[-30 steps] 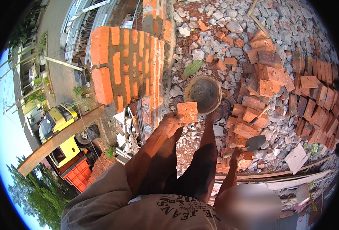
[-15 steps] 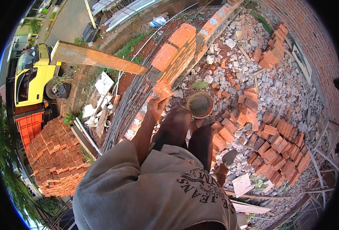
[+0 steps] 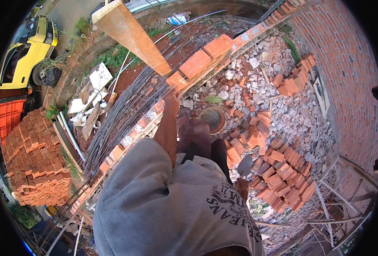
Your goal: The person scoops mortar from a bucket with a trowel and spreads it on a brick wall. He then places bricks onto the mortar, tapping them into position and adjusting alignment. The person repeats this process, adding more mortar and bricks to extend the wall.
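My left hand [image 3: 171, 97] is closed on a small orange brick piece [image 3: 177, 82]. This piece sits at the near end of the low brick wall's top course [image 3: 195, 64], tight against the foot of an upright wooden plank [image 3: 133, 40]. Whether the brick rests fully on the mortar I cannot tell. Down by my right side, my right hand [image 3: 242, 187] grips a trowel [image 3: 244, 165], its grey blade pointing away from me. A round bucket [image 3: 213, 119] with grey contents, probably mortar, stands beyond my knees, partly hidden.
Loose bricks [image 3: 285, 175] are heaped on the right over broken rubble [image 3: 302, 115]. Steel rods [image 3: 120, 106] lie along the wall's left. Farther left are a large brick stack [image 3: 35, 162] and a yellow truck [image 3: 29, 55]. A tall brick wall [image 3: 347, 77] bounds the right.
My left hand has carried the brick piece up from below the wall's end to its top, beside the plank. The view has shifted; the trowel stays low in my right hand.
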`<action>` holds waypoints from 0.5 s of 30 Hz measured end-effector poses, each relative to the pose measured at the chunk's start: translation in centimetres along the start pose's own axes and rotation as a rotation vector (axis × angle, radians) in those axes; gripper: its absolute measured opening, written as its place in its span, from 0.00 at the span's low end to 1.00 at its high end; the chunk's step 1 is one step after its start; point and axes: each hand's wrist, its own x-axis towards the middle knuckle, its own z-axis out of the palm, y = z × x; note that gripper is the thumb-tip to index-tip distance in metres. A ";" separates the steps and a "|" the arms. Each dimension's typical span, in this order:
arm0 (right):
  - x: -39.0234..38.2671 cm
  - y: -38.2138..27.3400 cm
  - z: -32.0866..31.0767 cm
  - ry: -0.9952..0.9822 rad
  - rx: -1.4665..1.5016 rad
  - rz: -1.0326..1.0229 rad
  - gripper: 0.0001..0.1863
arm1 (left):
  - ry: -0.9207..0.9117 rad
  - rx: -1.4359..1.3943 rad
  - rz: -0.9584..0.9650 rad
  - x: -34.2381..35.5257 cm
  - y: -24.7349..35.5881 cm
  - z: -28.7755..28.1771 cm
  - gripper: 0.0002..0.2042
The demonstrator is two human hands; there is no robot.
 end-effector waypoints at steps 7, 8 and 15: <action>-3.2 -3.6 1.5 -0.082 -0.463 -0.299 0.08 | -0.221 0.271 0.180 1.9 0.2 -0.6 0.12; -3.4 -4.0 1.6 -0.111 -0.422 -0.408 0.08 | -0.209 0.195 0.198 1.6 0.3 -0.4 0.10; -4.5 -11.2 4.9 -0.072 -0.302 -0.388 0.10 | 0.021 -0.022 0.069 -0.4 0.5 1.7 0.06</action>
